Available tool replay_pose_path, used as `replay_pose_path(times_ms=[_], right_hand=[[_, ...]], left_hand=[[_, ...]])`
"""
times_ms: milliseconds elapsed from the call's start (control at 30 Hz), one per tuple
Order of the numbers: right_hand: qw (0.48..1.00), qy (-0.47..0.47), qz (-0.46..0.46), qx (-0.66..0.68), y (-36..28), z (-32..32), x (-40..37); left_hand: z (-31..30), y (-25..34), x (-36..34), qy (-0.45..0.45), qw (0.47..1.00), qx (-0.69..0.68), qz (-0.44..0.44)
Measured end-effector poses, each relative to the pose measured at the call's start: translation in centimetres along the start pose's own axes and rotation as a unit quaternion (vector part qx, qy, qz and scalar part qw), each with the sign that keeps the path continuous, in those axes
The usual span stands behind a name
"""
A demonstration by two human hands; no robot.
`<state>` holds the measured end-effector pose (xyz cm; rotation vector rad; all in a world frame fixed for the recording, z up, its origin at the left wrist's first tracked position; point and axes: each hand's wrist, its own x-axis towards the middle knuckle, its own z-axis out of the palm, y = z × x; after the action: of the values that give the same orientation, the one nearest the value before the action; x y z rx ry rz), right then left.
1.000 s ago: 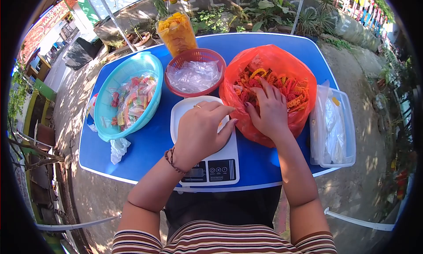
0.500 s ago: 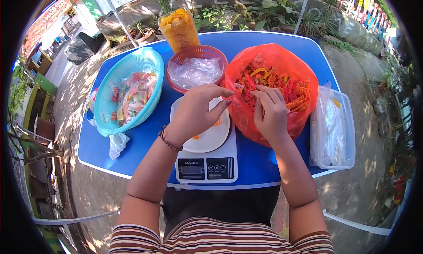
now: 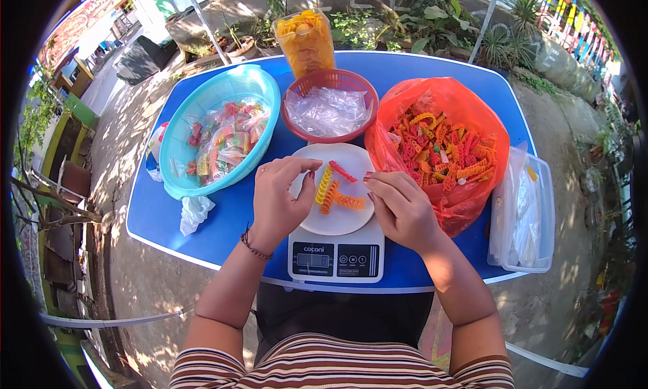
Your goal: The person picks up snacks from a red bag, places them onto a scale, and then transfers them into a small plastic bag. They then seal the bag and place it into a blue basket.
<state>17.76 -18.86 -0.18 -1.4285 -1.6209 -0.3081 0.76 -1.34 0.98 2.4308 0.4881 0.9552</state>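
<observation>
A white kitchen scale [image 3: 335, 259] with a round white plate [image 3: 344, 225] stands at the table's front. On the plate lie several ridged snack pieces: a yellow one [image 3: 323, 184], orange ones [image 3: 329, 197] and a red one [image 3: 343, 171]. My left hand [image 3: 280, 196] hovers over the plate's left edge, thumb and index finger apart, holding nothing. Over the right edge is my right hand [image 3: 405, 210], its fingers loosely bent and thumb slightly apart; I see nothing between them. Beyond it sits a red plastic bag [image 3: 476, 105] full of red, orange and yellow snack pieces [image 3: 449, 149].
On the blue table [image 3: 223, 230] stand a turquoise basket [image 3: 177, 139] of filled packets, a red basket [image 3: 364, 92] of clear plastic bags, and a clear jar [image 3: 307, 41] of yellow chips. A clear tub [image 3: 545, 220] holds plastic bags at right. Crumpled plastic [image 3: 196, 214] lies left.
Both hands have drawn back from the red bag to the scale and moved apart. Several snack pieces now show on the plate. The whole view has shifted slightly.
</observation>
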Motion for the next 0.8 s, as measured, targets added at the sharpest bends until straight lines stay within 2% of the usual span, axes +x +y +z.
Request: replay_pose_path(times_ms=[33, 233, 433, 567, 600, 700, 733, 800], right_hand=[[1.0, -0.001, 0.002, -0.003, 0.2, -0.1, 0.0], [1.0, -0.014, -0.004, -0.016, 0.5, 0.4, -0.1], [0.998, -0.033, -0.03, -0.041, -0.3, 0.9, 0.1], [0.997, -0.042, -0.053, -0.049, -0.7, 1.1, 0.3], [0.996, -0.045, -0.056, -0.046, -0.7, 1.2, 0.4], [0.995, -0.054, -0.065, -0.043, -0.7, 1.6, 1.5], [0.996, -0.058, -0.059, -0.035, -0.6, 1.7, 2.0], [0.997, -0.051, -0.045, -0.039, -0.6, 2.0, 3.8]], left_hand=[[-0.2, -0.3, -0.1, -0.002, 1.0, -0.001, -0.007], [-0.7, -0.5, 1.0, 0.032, 0.996, 0.006, 0.082], [-0.1, -0.5, 1.2, 0.017, 0.992, -0.001, 0.126], [-0.7, -0.6, 1.5, 0.014, 0.992, -0.009, 0.123], [-1.2, -0.8, 1.7, -0.012, 0.994, -0.009, 0.112], [-1.3, -1.2, 2.3, 0.004, 0.996, -0.004, 0.084], [-1.3, -1.9, 2.5, -0.023, 0.997, -0.013, 0.073], [-1.1, -2.4, 3.0, -0.009, 0.997, -0.039, 0.065]])
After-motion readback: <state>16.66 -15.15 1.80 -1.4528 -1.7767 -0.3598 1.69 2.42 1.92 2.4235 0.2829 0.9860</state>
